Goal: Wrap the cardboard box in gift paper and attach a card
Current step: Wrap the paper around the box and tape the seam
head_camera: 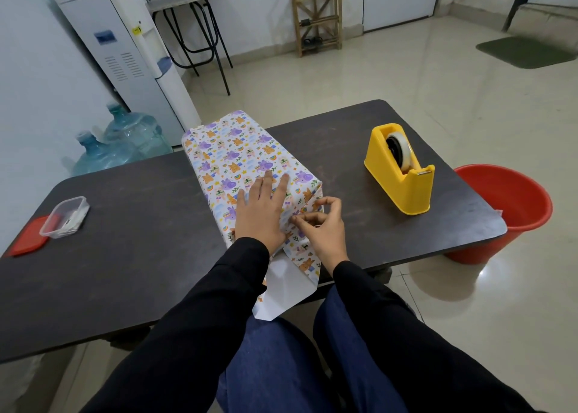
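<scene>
Meanwhile the left hand (262,210) lay flat, fingers spread, on the cartoon-printed paper-wrapped box (240,162); the right hand (322,225) pinched its paper edge.

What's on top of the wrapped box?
The left hand lies flat on the gift paper; the right hand pinches the paper at its edge. The box itself is hidden by the paper.

Person's wearing long black sleeves (194,312) running right down to both wrists, plain, no logos or cuffs showing. Blue denim jeans (275,372) are covering the legs. Both hands are going bare, no rings or watch showing.
</scene>
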